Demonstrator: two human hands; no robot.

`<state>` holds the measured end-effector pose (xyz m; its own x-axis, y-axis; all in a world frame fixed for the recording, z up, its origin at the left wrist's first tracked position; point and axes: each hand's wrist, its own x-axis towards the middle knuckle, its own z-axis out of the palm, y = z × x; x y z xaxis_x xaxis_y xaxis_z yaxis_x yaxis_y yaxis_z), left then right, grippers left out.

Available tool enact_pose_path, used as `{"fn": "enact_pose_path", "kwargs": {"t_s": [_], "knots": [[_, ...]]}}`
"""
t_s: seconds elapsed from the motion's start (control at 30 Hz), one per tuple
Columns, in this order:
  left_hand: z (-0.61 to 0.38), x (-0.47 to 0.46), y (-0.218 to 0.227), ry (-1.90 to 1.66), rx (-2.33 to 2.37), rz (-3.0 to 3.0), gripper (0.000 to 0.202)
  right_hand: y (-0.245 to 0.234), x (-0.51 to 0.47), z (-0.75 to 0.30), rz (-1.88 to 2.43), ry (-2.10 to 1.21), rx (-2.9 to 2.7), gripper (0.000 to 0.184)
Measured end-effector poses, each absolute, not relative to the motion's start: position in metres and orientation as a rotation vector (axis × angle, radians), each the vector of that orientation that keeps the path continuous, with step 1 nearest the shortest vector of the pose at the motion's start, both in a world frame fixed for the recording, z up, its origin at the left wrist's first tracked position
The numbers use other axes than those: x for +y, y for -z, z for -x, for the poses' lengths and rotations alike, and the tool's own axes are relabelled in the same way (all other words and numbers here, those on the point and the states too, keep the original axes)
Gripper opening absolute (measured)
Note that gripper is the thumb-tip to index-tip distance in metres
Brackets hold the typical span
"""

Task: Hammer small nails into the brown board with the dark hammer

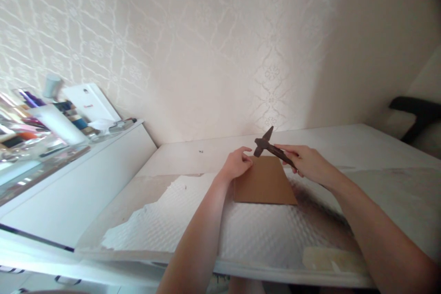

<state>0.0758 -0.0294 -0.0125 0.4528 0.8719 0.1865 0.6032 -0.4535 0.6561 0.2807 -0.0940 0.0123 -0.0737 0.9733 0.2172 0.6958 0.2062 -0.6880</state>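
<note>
My right hand point(306, 161) grips the handle of a small dark hammer point(266, 144), whose head hangs just above the far edge of a brown cardboard sheet point(263, 183). The cardboard lies flat on a white table point(361, 142), partly over a textured white sheet point(262, 229). My left hand point(236, 163) rests at the cardboard's far left corner with thumb and forefinger pinched together right under the hammer head. What the pinch holds is too small to make out.
A white cabinet point(86, 183) stands on the left, its top crowded with bottles and tubes point(58, 121). A patterned pale wall point(206, 46) rises behind the table. A dark chair arm point(418, 110) shows at the right edge. A pale strip point(330, 259) lies near the table's front edge.
</note>
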Motion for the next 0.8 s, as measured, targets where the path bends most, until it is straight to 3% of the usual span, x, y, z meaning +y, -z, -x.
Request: {"fn": "enact_pose_path", "kwargs": {"t_s": [0.43,0.8], "knots": [[-0.0762,-0.0327,0.0072,-0.66,1.256,-2.249,0.035,-0.0072,-0.0922,-0.2778,1.35,-0.089,-2.121,0.041],[-0.0764,-0.034,0.0046,-0.619,1.292,-2.266,0.032,-0.007,-0.0912,-0.279,1.29,-0.137,-2.115,0.039]]}}
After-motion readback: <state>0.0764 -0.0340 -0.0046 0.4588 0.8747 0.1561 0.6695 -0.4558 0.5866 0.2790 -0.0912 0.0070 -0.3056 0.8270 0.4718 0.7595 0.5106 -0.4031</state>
